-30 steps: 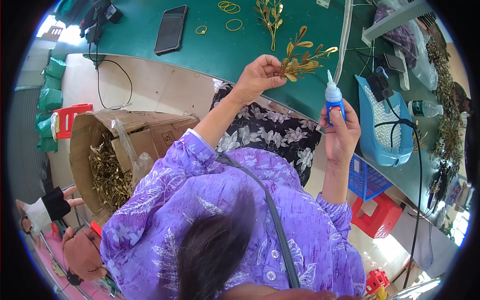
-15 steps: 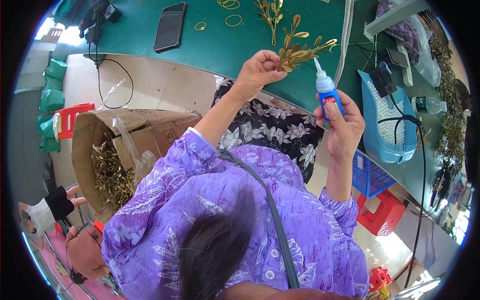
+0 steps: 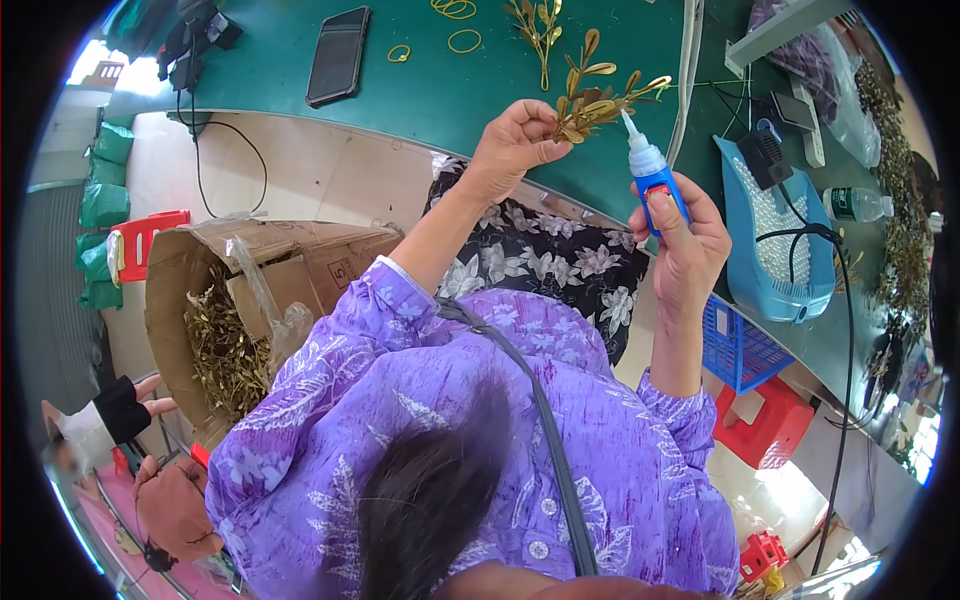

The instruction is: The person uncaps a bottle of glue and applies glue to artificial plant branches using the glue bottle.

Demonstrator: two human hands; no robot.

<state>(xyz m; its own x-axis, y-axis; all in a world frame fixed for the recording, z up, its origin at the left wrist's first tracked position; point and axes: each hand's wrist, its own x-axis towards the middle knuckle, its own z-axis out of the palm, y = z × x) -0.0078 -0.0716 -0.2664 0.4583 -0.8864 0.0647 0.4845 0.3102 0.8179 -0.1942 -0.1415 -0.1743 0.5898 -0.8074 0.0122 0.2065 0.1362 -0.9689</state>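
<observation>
My left hand pinches the lower end of a gold artificial leaf sprig above the front edge of the green table. In my right hand is a blue glue bottle with a white nozzle, its fingers wrapped round the body. The nozzle tip points up and left, close beside the sprig's leaves; whether it touches them I cannot tell. Another gold sprig lies on the table just beyond.
A phone and several yellow rubber bands lie on the green table. At right are a blue basket and a plastic bottle. A cardboard box of gold sprigs stands at left. Two people are farther off.
The glue bottle has tilted a little more to the left, and its nozzle tip has risen slightly toward the sprig. My left hand has barely moved.
</observation>
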